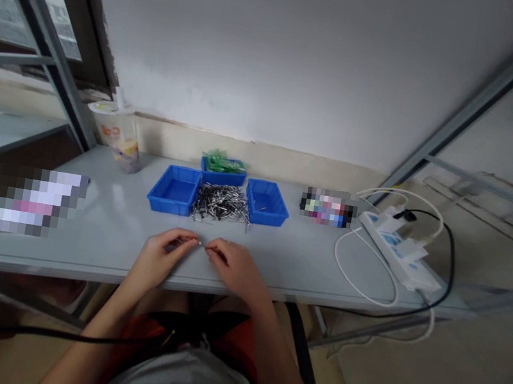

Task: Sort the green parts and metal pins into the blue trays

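My left hand is closed in a pinch near the front of the grey desk. Opposite it, my right hand pinches too, with the fingertips of both hands almost meeting. A small, thin metal pin runs between them; its exact kind is too small to make out. Just beyond my hands lies a heap of thin metal pins, silver and dark, looking like screws or rivets. A blue tray flanks the heap on the left. The right blue tray has a few pins in it.
Behind the heap, another blue tray holds green plastic pieces. A lidded drink cup stands at back left. Blurred-out items lie at left and right. A white power strip with plugs and looping cables occupies the right end.
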Demonstrator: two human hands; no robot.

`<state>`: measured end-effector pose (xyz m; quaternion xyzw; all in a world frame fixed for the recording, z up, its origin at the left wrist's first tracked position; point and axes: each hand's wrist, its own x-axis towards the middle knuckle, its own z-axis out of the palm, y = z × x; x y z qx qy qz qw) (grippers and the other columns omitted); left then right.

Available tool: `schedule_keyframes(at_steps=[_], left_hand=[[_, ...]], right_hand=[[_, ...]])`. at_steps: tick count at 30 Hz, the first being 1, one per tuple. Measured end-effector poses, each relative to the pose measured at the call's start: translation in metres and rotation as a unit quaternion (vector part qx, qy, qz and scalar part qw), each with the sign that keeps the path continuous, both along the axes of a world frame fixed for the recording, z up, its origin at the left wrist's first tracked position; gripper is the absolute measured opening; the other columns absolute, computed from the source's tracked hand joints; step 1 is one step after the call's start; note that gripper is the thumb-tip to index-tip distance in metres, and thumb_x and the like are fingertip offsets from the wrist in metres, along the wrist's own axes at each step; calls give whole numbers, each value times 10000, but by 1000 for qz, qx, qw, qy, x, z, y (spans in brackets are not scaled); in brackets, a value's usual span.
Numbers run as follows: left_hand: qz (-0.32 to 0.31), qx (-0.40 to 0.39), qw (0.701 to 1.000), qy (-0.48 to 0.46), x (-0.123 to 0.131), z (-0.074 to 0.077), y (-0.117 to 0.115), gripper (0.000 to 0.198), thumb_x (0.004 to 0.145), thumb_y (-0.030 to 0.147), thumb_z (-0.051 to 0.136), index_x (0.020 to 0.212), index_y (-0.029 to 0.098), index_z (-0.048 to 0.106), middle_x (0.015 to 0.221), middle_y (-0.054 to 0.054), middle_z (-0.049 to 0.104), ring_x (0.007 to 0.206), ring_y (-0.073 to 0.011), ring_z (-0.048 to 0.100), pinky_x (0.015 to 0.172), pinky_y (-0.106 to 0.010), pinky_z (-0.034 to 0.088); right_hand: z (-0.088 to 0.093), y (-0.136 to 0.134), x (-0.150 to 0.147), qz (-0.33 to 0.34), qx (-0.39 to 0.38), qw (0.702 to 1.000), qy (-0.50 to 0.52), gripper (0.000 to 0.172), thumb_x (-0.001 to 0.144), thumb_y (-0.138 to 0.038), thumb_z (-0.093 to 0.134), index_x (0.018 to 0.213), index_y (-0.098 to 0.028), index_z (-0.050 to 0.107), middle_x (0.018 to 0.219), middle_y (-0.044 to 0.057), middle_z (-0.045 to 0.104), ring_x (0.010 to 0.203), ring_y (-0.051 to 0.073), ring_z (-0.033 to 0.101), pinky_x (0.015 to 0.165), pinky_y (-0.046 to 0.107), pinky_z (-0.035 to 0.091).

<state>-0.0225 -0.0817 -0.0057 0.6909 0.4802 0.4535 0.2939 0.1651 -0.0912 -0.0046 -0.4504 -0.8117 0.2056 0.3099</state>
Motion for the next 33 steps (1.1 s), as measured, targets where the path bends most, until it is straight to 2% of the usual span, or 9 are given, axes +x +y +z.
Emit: schedule_keyframes(at_steps=[4, 12, 19, 22, 27, 33], left_hand=[[-8, -2, 1000, 2, -1, -2, 0, 238, 762, 362, 620, 865, 165, 704, 863, -53, 719, 780, -181, 649, 757, -275, 517], [-84, 36, 996, 22, -1, -6, 2, 227, 820, 347, 581, 918, 182, 702, 916, -65, 702, 852, -185, 638, 796, -290, 506], [-53, -4, 999, 12, 0, -1, -2, 214, 852, 338, 518, 932, 166, 615, 993, -73, 674, 901, -181, 625, 808, -297, 491], [-53, -4, 999, -11, -1, -2, -2, 185, 855, 323, 505, 879, 155, 579, 944, -70, 669, 891, -173, 623, 808, -287, 486], [-55, -3, 998, 34, 0, -4, 0, 221, 838, 355, 534, 905, 162, 618, 806, -34, 665, 747, -152, 610, 718, -258, 495], [-84, 21, 994, 67, 1, -3, 0, 250, 842, 363, 528, 930, 175, 668, 911, -70, 685, 835, -186, 625, 777, -293, 494]], right_hand=[[0, 0, 0, 6, 2, 1000, -1, 172, 917, -256, 440, 957, -195, 595, 880, 23, 658, 794, 132, 576, 698, 229, 367], [2, 0, 0, 11, -8, 1000, 0, 182, 916, -253, 436, 954, -194, 604, 896, 32, 659, 794, 136, 575, 700, 234, 380], [3, -1, -1, 2, -18, 1000, 11, 184, 916, -281, 439, 951, -203, 602, 869, 22, 657, 782, 134, 577, 687, 232, 375], [3, -2, -1, -9, -25, 999, 22, 189, 918, -304, 440, 965, -206, 595, 871, 20, 660, 786, 134, 582, 692, 231, 377], [3, -2, -2, -13, -31, 998, 45, 195, 921, -323, 436, 984, -207, 579, 902, 22, 663, 826, 137, 591, 721, 234, 384], [4, -1, -2, -11, -28, 999, 38, 182, 926, -288, 421, 961, -204, 578, 877, 20, 651, 802, 135, 580, 707, 234, 383]])
